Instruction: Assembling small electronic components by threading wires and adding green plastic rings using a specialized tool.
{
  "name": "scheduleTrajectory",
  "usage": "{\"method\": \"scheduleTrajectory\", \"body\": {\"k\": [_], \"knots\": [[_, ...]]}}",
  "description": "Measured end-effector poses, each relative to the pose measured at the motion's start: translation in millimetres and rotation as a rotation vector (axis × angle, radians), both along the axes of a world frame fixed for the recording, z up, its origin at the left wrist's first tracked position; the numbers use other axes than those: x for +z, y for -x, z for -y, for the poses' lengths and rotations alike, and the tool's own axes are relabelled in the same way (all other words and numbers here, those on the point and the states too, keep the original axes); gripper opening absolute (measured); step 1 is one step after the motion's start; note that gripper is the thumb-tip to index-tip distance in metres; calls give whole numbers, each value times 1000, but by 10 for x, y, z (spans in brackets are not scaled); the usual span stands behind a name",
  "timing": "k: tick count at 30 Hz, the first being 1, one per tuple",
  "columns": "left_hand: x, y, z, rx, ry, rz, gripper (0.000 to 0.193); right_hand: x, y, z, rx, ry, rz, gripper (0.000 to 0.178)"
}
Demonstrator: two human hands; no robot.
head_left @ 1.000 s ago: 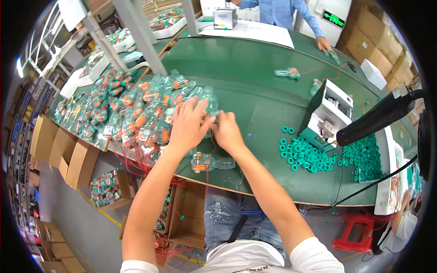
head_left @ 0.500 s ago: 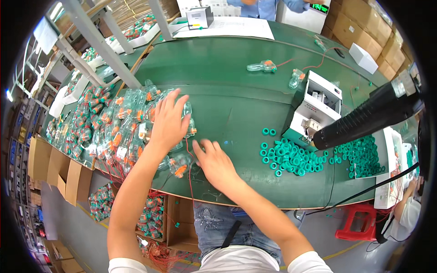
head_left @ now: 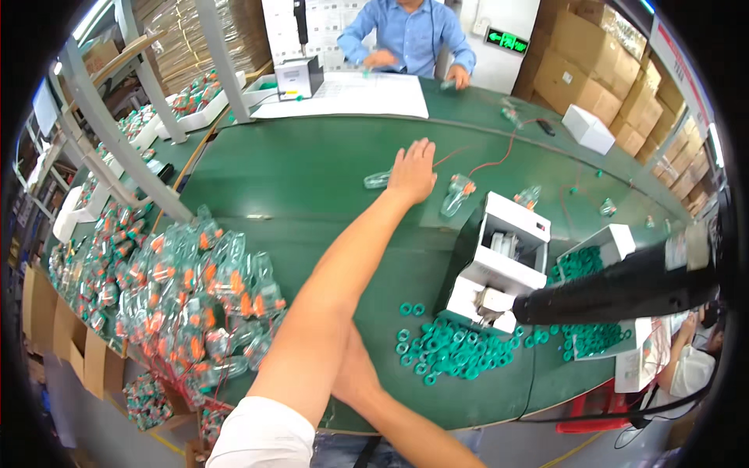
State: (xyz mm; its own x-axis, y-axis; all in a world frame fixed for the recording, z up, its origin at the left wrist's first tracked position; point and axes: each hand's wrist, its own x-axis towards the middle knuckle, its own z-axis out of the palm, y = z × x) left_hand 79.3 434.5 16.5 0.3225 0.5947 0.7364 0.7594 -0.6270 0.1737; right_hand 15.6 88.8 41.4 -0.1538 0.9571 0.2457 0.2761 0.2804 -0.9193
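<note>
My left hand (head_left: pixel 413 173) is stretched far across the green table, fingers extended and lying over a clear bottle-shaped plastic piece (head_left: pixel 378 180). Only that piece's rounded end shows; the rest is under the hand. A similar clear piece (head_left: pixel 456 196) with an orange and green end and a red wire lies just right of it. My right hand (head_left: pixel 353 370) stays low near the table's front edge, its fingers hidden behind my left forearm. At the left sits a large heap of such clear pieces (head_left: pixel 234 281) with orange parts.
Green rings (head_left: pixel 460 347) lie piled in front of a white and black machine (head_left: pixel 499 257). A thick black tool arm (head_left: pixel 608 292) juts in from the right. White boxes (head_left: pixel 616 242) hold more rings. Across the table, a person in a blue shirt (head_left: pixel 413 35) works with both hands.
My left hand has left the heap and reached forward and right onto the clear piece. My left forearm now crosses over my right hand. The view has shifted, showing more of the far side.
</note>
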Motion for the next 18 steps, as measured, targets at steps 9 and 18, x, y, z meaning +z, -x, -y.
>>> {"method": "scheduleTrajectory", "body": {"k": [9, 18], "knots": [[172, 404, 194, -55, 427, -9, 11, -242, -141, -159, -141, -53, -29, 39], [118, 1397, 2793, -129, 323, 154, 17, 312, -678, -766, -209, 120, -994, 51]]}}
